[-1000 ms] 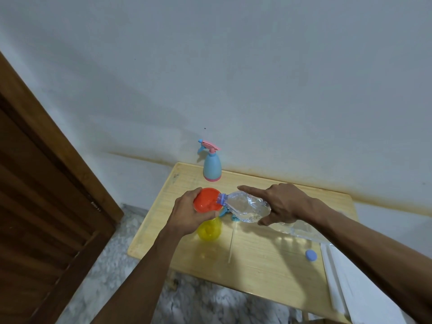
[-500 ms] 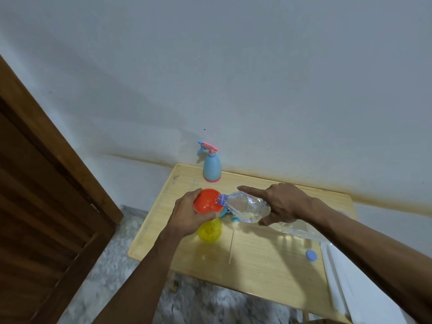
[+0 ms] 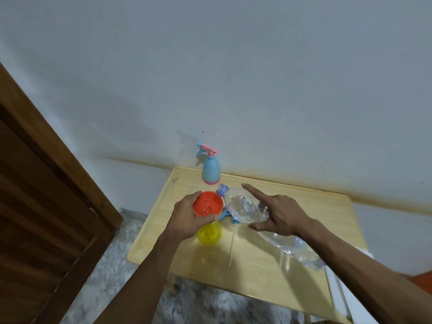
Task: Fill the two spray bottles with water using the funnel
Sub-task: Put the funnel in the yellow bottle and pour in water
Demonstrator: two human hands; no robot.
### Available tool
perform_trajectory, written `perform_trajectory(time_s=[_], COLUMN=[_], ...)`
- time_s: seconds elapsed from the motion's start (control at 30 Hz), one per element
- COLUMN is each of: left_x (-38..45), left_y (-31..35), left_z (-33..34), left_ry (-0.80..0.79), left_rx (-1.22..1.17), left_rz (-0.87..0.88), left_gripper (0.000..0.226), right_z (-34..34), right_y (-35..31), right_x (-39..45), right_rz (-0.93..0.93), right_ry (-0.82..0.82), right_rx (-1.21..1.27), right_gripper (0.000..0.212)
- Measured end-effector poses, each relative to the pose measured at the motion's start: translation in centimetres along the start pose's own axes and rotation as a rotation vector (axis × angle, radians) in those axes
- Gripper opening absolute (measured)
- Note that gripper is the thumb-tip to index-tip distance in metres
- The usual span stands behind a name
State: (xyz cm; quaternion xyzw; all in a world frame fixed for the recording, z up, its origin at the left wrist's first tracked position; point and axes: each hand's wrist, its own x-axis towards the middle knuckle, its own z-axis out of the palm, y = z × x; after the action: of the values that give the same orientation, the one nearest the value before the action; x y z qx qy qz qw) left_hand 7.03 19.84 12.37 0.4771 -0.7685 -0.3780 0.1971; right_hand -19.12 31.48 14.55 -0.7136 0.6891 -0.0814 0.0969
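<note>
My left hand [image 3: 187,216] grips an orange funnel [image 3: 207,204] that sits on top of a yellow spray bottle [image 3: 209,233] on the wooden table [image 3: 268,265]. My right hand [image 3: 280,212] holds a clear plastic water bottle [image 3: 243,206], its open neck raised beside the funnel's rim, index finger stretched along it. A blue spray bottle [image 3: 211,170] with a pink trigger head stands at the table's back edge. A blue sprayer part peeks out behind the funnel.
A second clear bottle [image 3: 297,249] lies on the table under my right forearm. A thin white tube [image 3: 231,250] lies on the tabletop. A wooden door [image 3: 46,206] stands at the left, a wall runs behind, and a white object [image 3: 341,291] borders the table's right.
The water bottle's neck has tipped up and away from the funnel's mouth. My left hand still grips the funnel on the yellow bottle.
</note>
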Motion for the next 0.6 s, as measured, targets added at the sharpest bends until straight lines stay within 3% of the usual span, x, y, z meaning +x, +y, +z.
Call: perform_trajectory(time_s=[0.3, 0.6], left_x=[0.3, 0.2], left_y=[-0.4, -0.9], left_z=[0.2, 0.4], left_ry=[0.001, 0.012], left_rx=[0.017, -0.001], left_rz=[-0.022, -0.027], left_gripper=[0.098, 0.1], right_z=[3.2, 4.1], right_y=[-1.0, 0.0], right_x=[-3.3, -6.3], right_rz=[0.262, 0.561], right_ry=[0.525, 0.788], right_rx=[0.445, 0.713], right_gripper=[0.105, 0.107])
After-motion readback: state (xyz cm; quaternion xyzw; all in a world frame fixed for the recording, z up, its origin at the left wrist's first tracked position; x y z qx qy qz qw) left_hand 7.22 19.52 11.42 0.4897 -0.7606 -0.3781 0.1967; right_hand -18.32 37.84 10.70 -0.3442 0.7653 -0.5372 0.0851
